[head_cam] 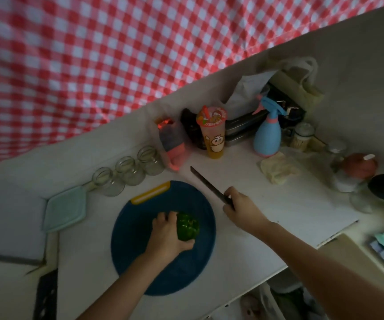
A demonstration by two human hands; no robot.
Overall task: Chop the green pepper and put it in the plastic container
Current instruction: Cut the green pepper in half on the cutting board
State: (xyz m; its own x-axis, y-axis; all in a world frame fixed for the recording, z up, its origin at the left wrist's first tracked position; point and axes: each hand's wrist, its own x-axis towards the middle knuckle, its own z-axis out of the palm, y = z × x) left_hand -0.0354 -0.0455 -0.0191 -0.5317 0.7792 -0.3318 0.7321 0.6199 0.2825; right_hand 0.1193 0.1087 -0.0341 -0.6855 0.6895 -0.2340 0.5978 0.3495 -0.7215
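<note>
A whole green pepper (pixel 188 226) lies on a round dark blue cutting board (pixel 138 255) with a yellow handle. My left hand (pixel 168 235) grips the pepper from its left side, thumb curled under its near end. My right hand (pixel 241 210) holds the handle of a dark knife (pixel 207 184), whose blade points up and to the left, raised just right of the board. A pale green plastic container (pixel 65 209) with its lid on sits left of the board.
Three glass jars (pixel 126 172) stand behind the board. Further back are a cartoon drink cup (pixel 213 132), a pink-wrapped bottle (pixel 171 144), a blue spray bottle (pixel 268 132), stacked boxes and a bag. A crumpled cloth (pixel 278 169) and jars lie to the right. The counter's edge runs near right.
</note>
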